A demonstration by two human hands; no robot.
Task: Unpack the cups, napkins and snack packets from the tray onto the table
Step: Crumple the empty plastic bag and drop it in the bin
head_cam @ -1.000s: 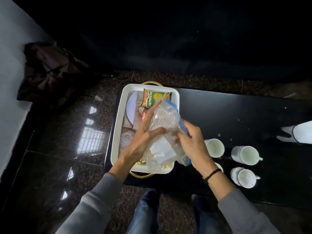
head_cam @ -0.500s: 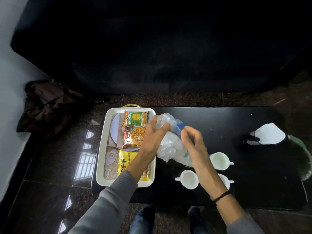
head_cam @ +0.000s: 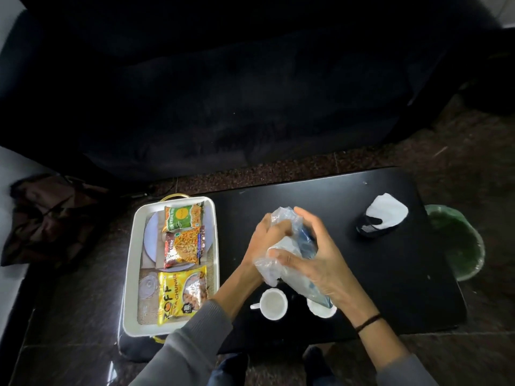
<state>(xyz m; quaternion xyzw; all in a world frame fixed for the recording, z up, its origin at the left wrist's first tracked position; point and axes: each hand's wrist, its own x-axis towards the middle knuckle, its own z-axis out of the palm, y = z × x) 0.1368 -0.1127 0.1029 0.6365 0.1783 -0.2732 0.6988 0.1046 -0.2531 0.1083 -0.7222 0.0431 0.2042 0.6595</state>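
A clear plastic bag of white napkins (head_cam: 289,246) hangs over the black table (head_cam: 390,274), right of the tray. My left hand (head_cam: 264,238) grips its left side and my right hand (head_cam: 320,257) wraps its right side. The white tray (head_cam: 131,274) at the table's left end holds a green snack packet (head_cam: 182,217), a red-brown one (head_cam: 184,247) and a yellow one (head_cam: 181,293), plus a pale plate (head_cam: 150,240) and a clear lid (head_cam: 147,286). Below the bag stands a white cup (head_cam: 274,303); a second cup (head_cam: 320,309) is partly hidden by the bag.
A dark object with a white cloth on it (head_cam: 381,217) lies at the table's far right. A green round bin (head_cam: 457,243) stands on the floor just past that end. A dark sofa (head_cam: 223,93) runs behind the table. A brown bag (head_cam: 47,215) lies at the left.
Both hands carried the napkin bag from over the tray rightward to above the table. The view tilted up, and the snack packets under the bag came into sight.
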